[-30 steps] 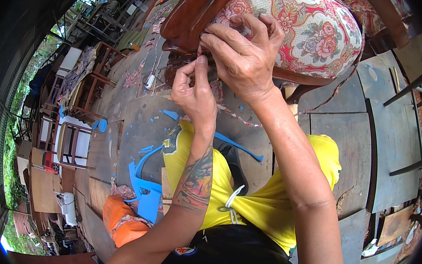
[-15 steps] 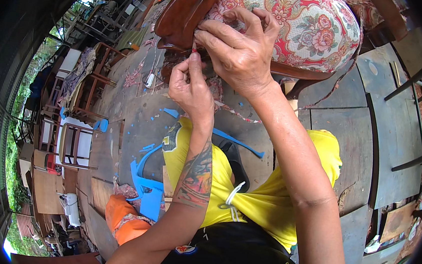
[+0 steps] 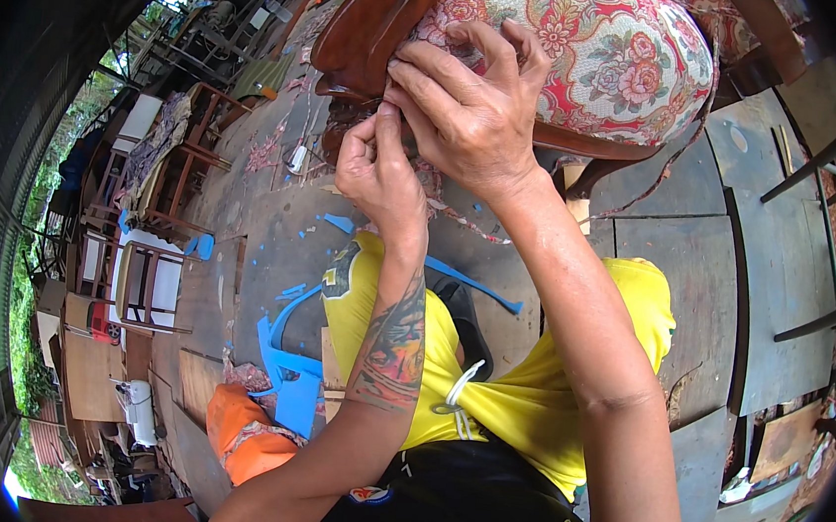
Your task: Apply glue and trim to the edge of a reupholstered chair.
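Note:
A chair seat covered in red and cream floral fabric [image 3: 624, 65] fills the top of the view, its dark carved wooden frame [image 3: 363, 33] rising on the left. Where cloth meets wood, my right hand [image 3: 476, 107] presses closed fingertips against the edge; thumb and forefinger are mostly hidden. Just below, my left hand [image 3: 382, 163] is closed in a pinch, its fingertips nearly touching the right hand's. Whatever lies between the fingers is too small or covered to make out.
Beneath the seat, a patterned fabric strip [image 3: 471, 224] trails over the floorboards. Blue cut scraps [image 3: 297, 390] and an orange bag-like bundle [image 3: 248, 440] lie at left. Wooden chairs [image 3: 148, 282] stand farther left; dark metal legs [image 3: 824, 162] jut in at right.
Both hands stay at the same edge with only slight shifts. A small red bit that showed between the fingertips is now hidden, and the fingertips are closer together.

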The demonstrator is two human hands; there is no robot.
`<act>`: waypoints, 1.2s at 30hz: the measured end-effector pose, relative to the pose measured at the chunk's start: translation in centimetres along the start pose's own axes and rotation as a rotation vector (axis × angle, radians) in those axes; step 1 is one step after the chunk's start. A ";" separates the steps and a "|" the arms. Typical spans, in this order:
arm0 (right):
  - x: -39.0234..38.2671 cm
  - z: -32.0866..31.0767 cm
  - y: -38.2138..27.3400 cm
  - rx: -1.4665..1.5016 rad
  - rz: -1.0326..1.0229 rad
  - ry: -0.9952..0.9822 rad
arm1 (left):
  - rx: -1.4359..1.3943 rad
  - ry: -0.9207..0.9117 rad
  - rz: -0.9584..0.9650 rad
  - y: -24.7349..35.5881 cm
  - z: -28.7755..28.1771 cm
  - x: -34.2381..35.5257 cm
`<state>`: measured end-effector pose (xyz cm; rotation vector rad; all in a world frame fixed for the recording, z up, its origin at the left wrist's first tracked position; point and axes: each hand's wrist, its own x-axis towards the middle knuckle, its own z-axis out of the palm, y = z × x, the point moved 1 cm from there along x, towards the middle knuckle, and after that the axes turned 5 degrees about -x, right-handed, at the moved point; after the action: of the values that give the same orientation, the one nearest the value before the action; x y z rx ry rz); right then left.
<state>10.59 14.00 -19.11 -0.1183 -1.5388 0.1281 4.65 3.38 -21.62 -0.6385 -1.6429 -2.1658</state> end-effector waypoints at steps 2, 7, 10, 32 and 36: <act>-0.1 0.0 -0.2 -0.007 0.003 -0.003 | -0.026 0.007 0.018 0.0 0.1 -0.1; -0.1 0.1 -0.3 -0.010 0.022 -0.013 | 0.004 -0.017 0.049 0.4 0.0 -0.4; -0.1 0.1 -0.3 -0.011 0.022 -0.017 | -0.012 -0.030 0.053 0.2 0.0 -0.5; 0.0 0.1 1.7 0.033 -0.034 0.042 | 0.319 -0.003 0.166 1.4 0.7 -0.2; 0.2 0.1 2.4 0.065 0.003 0.030 | 0.247 -0.007 0.139 1.2 0.6 -0.1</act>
<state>10.46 16.40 -19.29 -0.0712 -1.5034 0.1779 5.42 3.64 -20.60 -0.6650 -1.7767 -1.8286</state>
